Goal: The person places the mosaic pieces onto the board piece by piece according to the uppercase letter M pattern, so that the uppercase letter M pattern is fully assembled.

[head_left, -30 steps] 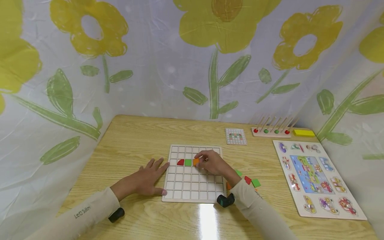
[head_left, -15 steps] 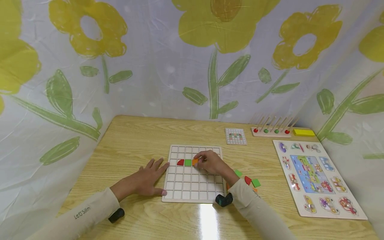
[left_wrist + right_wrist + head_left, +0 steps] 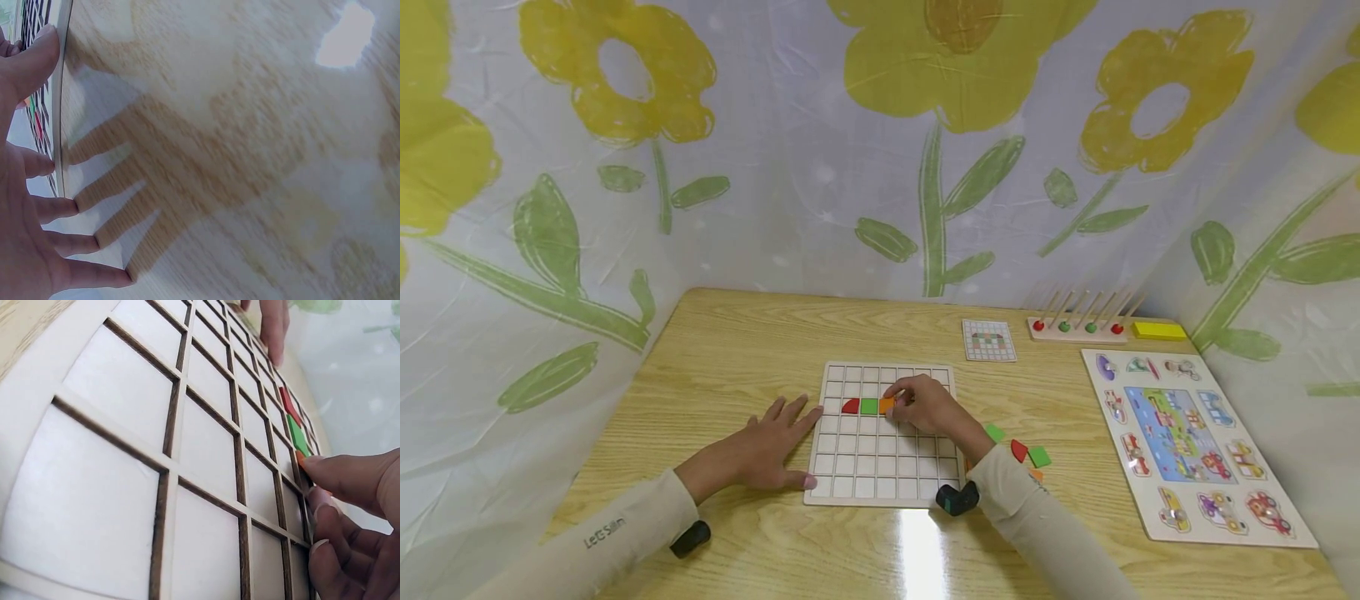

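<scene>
A white wooden grid board (image 3: 846,467) lies on the table in the head view. In its second row from the left sit a red quarter-round tile (image 3: 851,406) and a green square tile (image 3: 868,406). Beside the green one is an orange square tile (image 3: 887,405), pinched by my right hand (image 3: 925,406) at its right side. The right wrist view shows the thumb (image 3: 344,478) against the orange tile, other fingers curled below. My left hand (image 3: 771,446) lies with fingers spread at the board's left edge, thumb on its corner.
Loose tiles, including a green square (image 3: 1039,456) and a red piece (image 3: 1018,451), lie right of the board, partly behind the right forearm. Behind are a pattern card (image 3: 989,340), a peg stand (image 3: 1078,331) and a yellow block (image 3: 1159,332). A picture puzzle (image 3: 1195,450) lies far right.
The orange tile has shifted slightly left and now sits level beside the green tile, the right hand moving with it. The left hand stays in place.
</scene>
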Demonstrator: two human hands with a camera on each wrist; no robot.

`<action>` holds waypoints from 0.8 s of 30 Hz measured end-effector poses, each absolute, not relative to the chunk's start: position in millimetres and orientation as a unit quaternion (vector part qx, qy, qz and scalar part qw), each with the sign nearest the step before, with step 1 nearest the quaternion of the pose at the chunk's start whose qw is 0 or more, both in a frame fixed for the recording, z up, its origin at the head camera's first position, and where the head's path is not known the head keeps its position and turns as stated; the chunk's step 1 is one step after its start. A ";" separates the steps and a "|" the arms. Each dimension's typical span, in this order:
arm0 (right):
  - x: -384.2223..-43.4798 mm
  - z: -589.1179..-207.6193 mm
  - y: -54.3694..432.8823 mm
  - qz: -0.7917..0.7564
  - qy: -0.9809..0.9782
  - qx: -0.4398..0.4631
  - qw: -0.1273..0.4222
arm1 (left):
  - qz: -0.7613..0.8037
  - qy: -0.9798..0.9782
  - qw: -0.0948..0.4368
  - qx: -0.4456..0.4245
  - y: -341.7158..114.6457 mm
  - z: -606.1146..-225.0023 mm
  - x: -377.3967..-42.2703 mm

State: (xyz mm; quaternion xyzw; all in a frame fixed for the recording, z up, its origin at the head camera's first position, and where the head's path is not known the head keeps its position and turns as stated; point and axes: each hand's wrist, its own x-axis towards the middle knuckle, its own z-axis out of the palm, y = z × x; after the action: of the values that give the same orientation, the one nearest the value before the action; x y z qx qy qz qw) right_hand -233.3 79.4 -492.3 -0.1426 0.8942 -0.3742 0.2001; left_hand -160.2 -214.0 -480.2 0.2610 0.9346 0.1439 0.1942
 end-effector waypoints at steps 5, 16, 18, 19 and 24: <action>-233.0 -491.7 79.6 -0.365 0.899 -0.139 0.197 | 0.142 0.935 0.193 0.262 -214.6 -482.5 -160.7; -232.9 -492.5 80.0 -0.357 0.904 -0.140 0.190 | 0.137 0.936 0.198 0.256 -214.0 -480.8 -161.1; -232.7 -493.2 80.4 -0.354 0.906 -0.142 0.183 | 0.137 0.936 0.198 0.256 -214.0 -480.8 -161.2; -232.4 -493.1 80.8 -0.356 0.906 -0.142 0.181 | 0.137 0.936 0.198 0.257 -214.1 -480.9 -161.3; -231.4 -493.3 87.2 -0.381 0.898 -0.155 0.155 | 0.136 0.936 0.197 0.257 -214.6 -482.4 -161.6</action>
State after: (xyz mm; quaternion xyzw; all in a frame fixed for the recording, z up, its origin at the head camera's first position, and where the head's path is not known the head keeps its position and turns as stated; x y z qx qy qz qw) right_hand -231.4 87.2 -493.3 -0.1549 0.8981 -0.3813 0.1553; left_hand -161.6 -214.6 -482.4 0.2575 0.9363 0.1357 0.1966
